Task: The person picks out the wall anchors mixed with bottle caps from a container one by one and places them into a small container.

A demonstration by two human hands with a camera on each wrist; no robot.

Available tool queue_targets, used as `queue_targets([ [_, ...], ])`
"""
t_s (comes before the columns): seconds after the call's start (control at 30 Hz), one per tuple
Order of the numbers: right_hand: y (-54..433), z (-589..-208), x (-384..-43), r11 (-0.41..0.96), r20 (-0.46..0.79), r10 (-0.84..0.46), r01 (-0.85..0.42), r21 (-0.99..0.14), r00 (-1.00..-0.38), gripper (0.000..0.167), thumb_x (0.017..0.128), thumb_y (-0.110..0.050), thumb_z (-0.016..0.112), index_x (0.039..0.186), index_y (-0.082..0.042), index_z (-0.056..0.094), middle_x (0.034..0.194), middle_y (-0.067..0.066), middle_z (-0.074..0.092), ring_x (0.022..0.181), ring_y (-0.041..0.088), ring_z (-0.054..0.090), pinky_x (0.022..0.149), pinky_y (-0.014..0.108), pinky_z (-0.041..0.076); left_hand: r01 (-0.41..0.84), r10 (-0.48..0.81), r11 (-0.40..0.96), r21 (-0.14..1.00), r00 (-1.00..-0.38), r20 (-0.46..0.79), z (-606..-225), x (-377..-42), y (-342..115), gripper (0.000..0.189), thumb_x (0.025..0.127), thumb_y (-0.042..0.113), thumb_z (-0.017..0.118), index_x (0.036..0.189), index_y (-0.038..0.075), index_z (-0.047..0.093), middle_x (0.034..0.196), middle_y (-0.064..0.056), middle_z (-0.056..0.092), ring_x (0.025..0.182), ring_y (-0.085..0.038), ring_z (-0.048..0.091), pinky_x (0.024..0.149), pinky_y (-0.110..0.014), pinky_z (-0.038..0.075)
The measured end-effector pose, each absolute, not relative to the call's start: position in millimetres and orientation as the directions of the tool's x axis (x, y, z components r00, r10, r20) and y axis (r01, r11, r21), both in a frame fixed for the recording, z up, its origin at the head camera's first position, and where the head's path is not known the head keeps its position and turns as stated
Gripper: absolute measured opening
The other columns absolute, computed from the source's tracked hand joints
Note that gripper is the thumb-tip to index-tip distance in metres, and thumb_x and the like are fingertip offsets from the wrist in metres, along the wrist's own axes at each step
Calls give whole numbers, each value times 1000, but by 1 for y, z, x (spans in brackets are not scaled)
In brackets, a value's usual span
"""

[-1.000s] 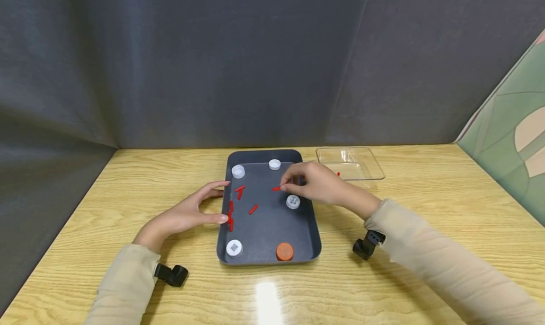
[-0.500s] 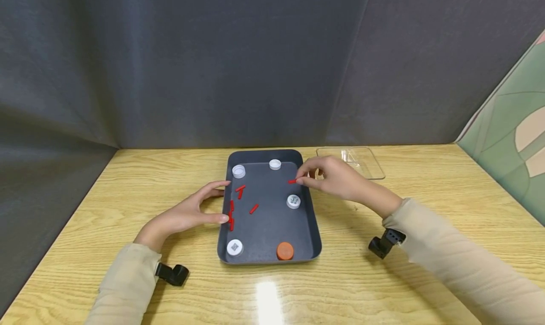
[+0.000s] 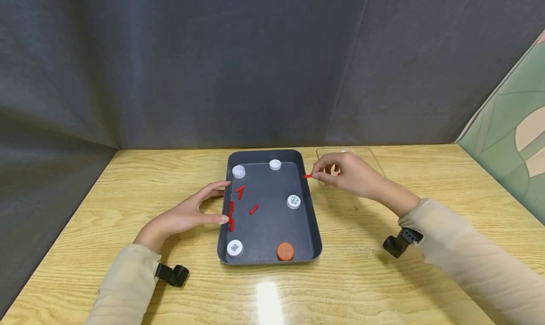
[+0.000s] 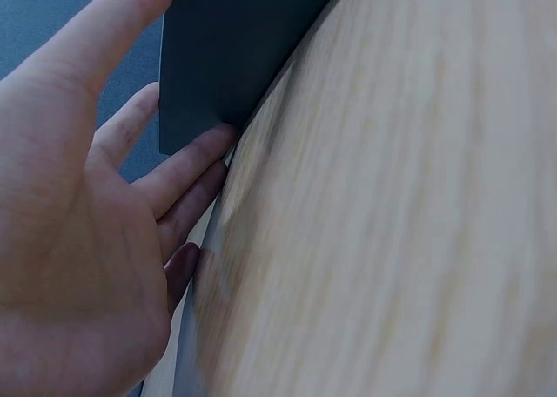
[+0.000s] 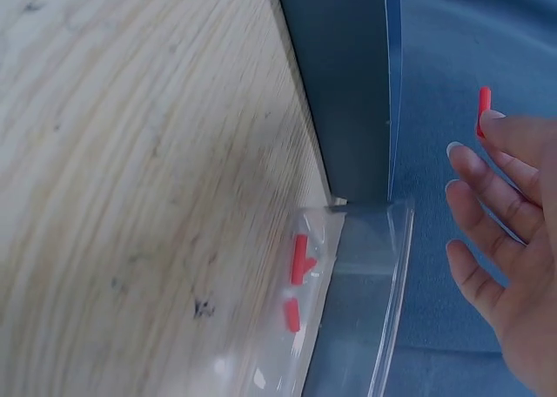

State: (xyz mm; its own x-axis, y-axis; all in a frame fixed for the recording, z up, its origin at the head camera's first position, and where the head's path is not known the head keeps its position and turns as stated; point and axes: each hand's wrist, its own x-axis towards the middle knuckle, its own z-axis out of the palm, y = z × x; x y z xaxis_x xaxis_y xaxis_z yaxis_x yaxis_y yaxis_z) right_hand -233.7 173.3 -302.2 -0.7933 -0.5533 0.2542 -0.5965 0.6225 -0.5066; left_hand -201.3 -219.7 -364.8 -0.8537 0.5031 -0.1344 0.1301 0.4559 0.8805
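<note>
My right hand (image 3: pixel 351 173) pinches a short red stick (image 3: pixel 307 176) between thumb and fingertips, above the tray's right rim. In the right wrist view the stick (image 5: pixel 484 110) points up, above the level of a clear plastic box (image 5: pixel 396 284). Several red sticks (image 5: pixel 298 259) lie inside that box. The dark grey tray (image 3: pixel 272 228) holds further red sticks, most along its left side, and one loose stick (image 3: pixel 254 209) nearer its middle. My left hand (image 3: pixel 183 214) rests at the tray's left edge, thumb at the rim, fingers spread and touching the outer wall in the left wrist view.
In the tray stand white bottle caps, two at the far end (image 3: pixel 239 171), one at the right (image 3: pixel 294 201) and one at near left (image 3: pixel 234 248). An orange cap (image 3: pixel 285 251) sits at near right. A dark curtain (image 3: pixel 272 65) closes off the table's back.
My right hand has moved right and slightly away with the red stick, from over the tray's middle to its right rim and in front of the clear box. The left hand stays put.
</note>
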Motion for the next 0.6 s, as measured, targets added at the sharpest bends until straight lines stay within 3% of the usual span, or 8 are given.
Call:
queue_targets([
  [0.6,203,-294,-233,700,292,-467,-550,-456,-835,4,92,-12,72,94,-14,75,83,-7,67,77,13,57,72,35,44,140,510,444,885,-851,-121,-366,-202,-220,85,87,30,78,156,25,28,154,-16,34,142,-34,29,111,-62,21],
])
